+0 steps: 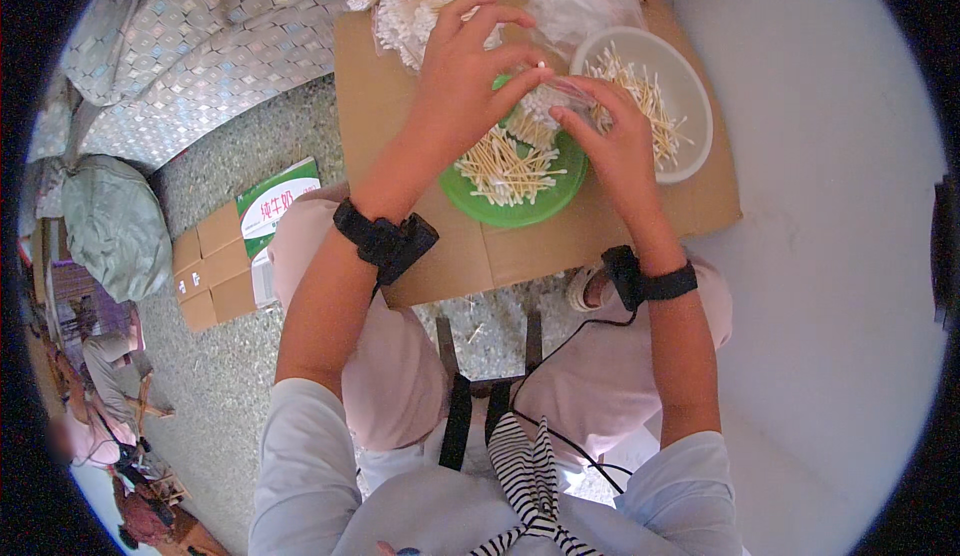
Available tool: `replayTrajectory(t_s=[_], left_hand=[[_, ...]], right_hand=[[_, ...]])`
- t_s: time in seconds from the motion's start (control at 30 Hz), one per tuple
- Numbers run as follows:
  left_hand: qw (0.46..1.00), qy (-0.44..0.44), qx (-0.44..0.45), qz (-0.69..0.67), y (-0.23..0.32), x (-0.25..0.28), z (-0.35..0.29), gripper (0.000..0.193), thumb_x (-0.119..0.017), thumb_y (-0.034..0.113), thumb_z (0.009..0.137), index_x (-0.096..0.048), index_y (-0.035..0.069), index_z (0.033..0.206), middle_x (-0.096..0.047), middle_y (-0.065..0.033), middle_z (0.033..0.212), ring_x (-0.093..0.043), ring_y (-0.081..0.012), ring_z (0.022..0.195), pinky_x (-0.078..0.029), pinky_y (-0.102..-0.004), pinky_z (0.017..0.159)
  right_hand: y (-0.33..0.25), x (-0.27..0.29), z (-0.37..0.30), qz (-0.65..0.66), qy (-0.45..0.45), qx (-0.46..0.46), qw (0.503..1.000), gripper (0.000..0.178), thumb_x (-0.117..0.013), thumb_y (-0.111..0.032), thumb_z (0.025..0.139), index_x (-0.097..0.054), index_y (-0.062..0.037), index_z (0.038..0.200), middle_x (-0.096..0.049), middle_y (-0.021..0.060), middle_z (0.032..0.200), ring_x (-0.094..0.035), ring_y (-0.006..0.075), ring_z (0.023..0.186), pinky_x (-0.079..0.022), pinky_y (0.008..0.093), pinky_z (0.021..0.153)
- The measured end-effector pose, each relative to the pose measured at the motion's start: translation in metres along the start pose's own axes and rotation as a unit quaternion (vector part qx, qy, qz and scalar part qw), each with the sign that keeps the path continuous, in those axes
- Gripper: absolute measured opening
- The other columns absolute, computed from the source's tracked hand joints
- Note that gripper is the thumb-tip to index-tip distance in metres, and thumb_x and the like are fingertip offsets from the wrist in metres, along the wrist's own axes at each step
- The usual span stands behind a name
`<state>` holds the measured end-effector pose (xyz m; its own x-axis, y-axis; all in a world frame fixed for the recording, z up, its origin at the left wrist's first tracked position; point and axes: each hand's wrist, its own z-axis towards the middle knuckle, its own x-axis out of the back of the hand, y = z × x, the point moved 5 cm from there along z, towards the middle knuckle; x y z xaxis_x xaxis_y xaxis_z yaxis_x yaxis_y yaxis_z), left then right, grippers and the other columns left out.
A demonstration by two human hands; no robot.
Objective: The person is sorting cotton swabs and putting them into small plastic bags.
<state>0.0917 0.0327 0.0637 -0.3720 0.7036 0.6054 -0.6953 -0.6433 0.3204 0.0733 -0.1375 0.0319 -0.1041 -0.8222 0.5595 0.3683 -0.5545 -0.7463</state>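
Note:
Both hands are raised over a green plate (512, 218) that holds a loose pile of cotton swabs (508, 171). Between them is a clear plastic bag (568, 89) with a bundle of swabs in its lower part, hanging just above the plate. My left hand (470, 81) pinches the bag's edge with thumb and index finger, its other fingers lifted and curved. A small white tip shows at that pinch. On the other side my right hand (612, 131) grips the bag between thumb and fingers; part of its grip is hidden.
A white bowl (700, 131) of swabs stands right of the plate on a cardboard-covered table (470, 261). At the back lie a filled bag of swabs (405, 16) and crumpled clear bags (585, 1). A white wall (820, 206) borders the right; a flattened carton (215, 261) lies left.

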Motion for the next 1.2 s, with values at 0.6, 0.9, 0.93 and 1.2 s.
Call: replayTrajectory(t_s=[0.6,0.9,0.93,1.2], left_hand=[[0.988,-0.134,-0.057,0.05,0.001,-0.016,-0.009,0.021,-0.065,0.029,0.082,-0.071,0.016,0.098,-0.056,-0.0033,0.122,-0.041,-0.0314,0.122,-0.036,-0.0426,0.102],[0.995,-0.073,0.017,-0.063,-0.002,-0.007,-0.002,0.037,-0.069,0.026,0.08,-0.064,0.013,0.114,-0.056,-0.0084,0.124,-0.05,-0.0276,0.115,-0.039,-0.0402,0.1],[0.985,-0.072,0.076,-0.138,-0.002,-0.01,-0.004,0.045,-0.07,0.026,0.079,-0.059,0.013,0.121,-0.056,-0.008,0.126,-0.052,-0.0256,0.114,-0.042,-0.0386,0.097],[0.896,-0.157,0.225,-0.351,0.002,-0.031,-0.012,0.059,-0.072,0.021,0.08,-0.046,0.01,0.133,-0.053,-0.0074,0.129,-0.055,-0.0183,0.11,-0.047,-0.032,0.092]], right_hand=[[0.007,-0.009,-0.006,-0.083,-0.071,0.021,0.994,0.076,-0.075,-0.018,0.071,-0.039,-0.0148,0.138,-0.051,0.0208,0.12,-0.049,0.0368,0.111,-0.04,0.0434,0.096],[0.002,-0.007,0.001,-0.046,-0.021,-0.003,0.999,0.06,-0.072,-0.018,0.075,-0.049,-0.0114,0.13,-0.06,0.0181,0.109,-0.054,0.0333,0.105,-0.042,0.0407,0.094],[0.001,-0.005,0.002,0.005,0.01,-0.013,1.0,0.058,-0.072,-0.019,0.076,-0.05,-0.0108,0.129,-0.062,0.0167,0.107,-0.055,0.03,0.104,-0.043,0.0393,0.093],[0.002,-0.009,0.005,0.314,0.089,-0.044,0.944,0.061,-0.076,-0.023,0.075,-0.051,-0.0083,0.128,-0.062,0.0146,0.107,-0.058,0.0229,0.103,-0.046,0.0354,0.09]])
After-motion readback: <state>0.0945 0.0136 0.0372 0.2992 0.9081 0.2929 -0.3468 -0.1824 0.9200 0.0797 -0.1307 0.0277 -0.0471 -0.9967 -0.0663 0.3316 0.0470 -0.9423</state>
